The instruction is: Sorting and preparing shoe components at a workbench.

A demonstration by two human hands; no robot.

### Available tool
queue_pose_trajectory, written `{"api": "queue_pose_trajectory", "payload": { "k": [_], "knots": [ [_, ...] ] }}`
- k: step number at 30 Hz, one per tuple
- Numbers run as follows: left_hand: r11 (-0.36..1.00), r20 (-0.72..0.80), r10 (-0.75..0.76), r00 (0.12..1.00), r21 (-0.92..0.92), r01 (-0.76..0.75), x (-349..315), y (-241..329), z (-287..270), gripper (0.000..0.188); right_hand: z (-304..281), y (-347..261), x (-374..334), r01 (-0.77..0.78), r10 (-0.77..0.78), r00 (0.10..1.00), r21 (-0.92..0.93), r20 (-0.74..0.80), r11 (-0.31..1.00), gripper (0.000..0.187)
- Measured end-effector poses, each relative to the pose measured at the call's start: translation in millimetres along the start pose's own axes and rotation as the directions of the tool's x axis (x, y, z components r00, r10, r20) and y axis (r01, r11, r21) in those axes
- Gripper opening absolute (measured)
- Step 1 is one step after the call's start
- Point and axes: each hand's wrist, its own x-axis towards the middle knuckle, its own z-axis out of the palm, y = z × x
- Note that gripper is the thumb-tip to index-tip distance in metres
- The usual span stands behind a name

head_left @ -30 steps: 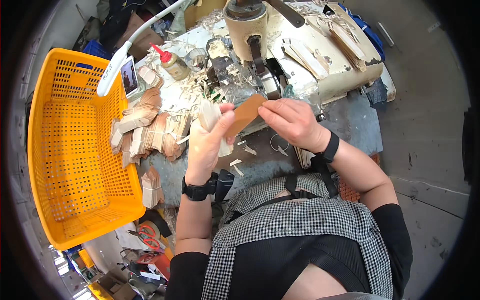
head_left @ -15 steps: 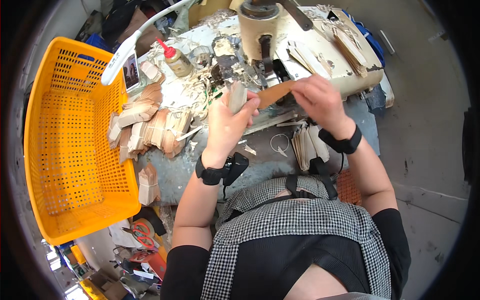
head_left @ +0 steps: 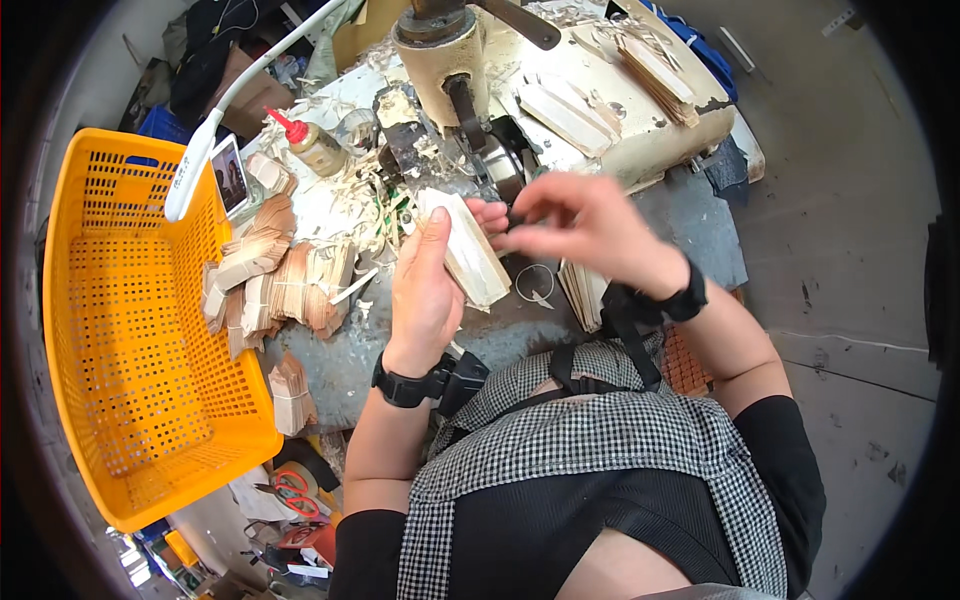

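A pale, elongated leather strip (head_left: 468, 262), perhaps a thin stack, lies across my left hand (head_left: 425, 285). The thumb presses on its face and the fingertips show past its far edge. My right hand (head_left: 585, 232) hovers just right of those fingertips, slightly blurred. Its thumb and fingers are bent but apart, and I see nothing between them. Beyond both hands stands a cream bench machine (head_left: 440, 65) with a round metal part (head_left: 500, 168) low on its right.
A yellow plastic basket (head_left: 262, 420) stands at left. Bundled leather pieces (head_left: 300, 290) lie beside it among shavings. Farther back are a red-tipped bottle (head_left: 318, 150), a phone (head_left: 229, 175) and a white lamp arm (head_left: 195, 160). More strips (head_left: 570, 112) rest on the machine table.
The brown leather piece stretched between my hands no longer shows. My left hand has turned, bringing the pale strip face up. My right hand has come lower and left. The view has shifted.
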Motion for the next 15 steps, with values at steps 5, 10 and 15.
{"api": "queue_pose_trajectory", "payload": {
  "k": [5,10,15],
  "knots": [
    [0.996,-0.042,0.075,0.996,-0.053,-0.077,-2,-7,10,0.039,35,-3,-12,0.124,-0.128,0.991,-0.11,-0.026,0.986,0.023],
    [0.988,-0.066,0.057,0.996,-0.142,-0.066,-1,-11,7,0.038,43,-3,-14,0.046,-0.048,0.996,-0.031,-0.074,0.998,0.015],
    [0.966,-0.043,-0.025,0.999,-0.259,0.013,-2,-11,6,0.04,44,5,-13,0.02,-0.014,0.997,0.069,-0.077,0.997,0.009]
  ]
}}
